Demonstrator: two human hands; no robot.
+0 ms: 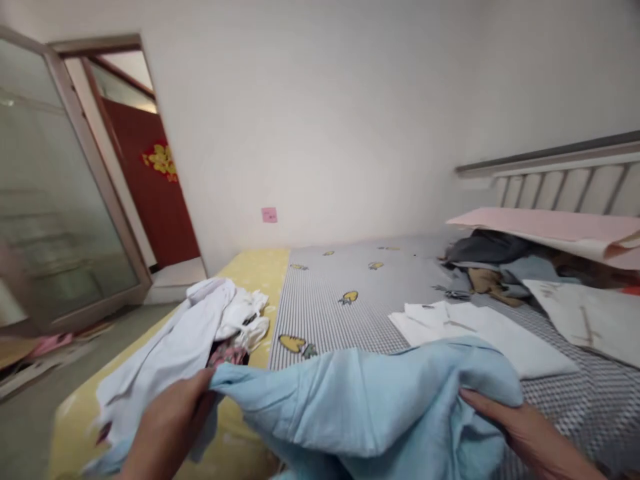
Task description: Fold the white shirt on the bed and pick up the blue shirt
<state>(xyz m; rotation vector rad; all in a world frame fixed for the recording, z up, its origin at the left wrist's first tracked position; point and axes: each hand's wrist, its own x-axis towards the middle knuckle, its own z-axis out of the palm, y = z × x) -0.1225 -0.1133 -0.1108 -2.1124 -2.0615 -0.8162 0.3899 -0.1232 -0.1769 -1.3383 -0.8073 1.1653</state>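
Observation:
A light blue cloth garment point(360, 407) spreads across the lower middle of the view, held up between both hands. My left hand point(170, 427) grips its left end near a heap of white clothes point(200, 333) on the yellow bedding. My right hand point(520, 433) is at the garment's right side, its fingers pinching the fabric. A folded white cloth point(475, 340) lies flat on the checked grey bedsheet point(350, 300), just beyond the blue fabric.
A bed with a pale headboard point(560, 180) stands at the right, with a pile of dark and tan clothes point(495, 263) under a pink sheet point(555, 230). A glass door point(65, 193) stands open at the left, a red door point(155, 193) beyond it. Grey floor lies to the left.

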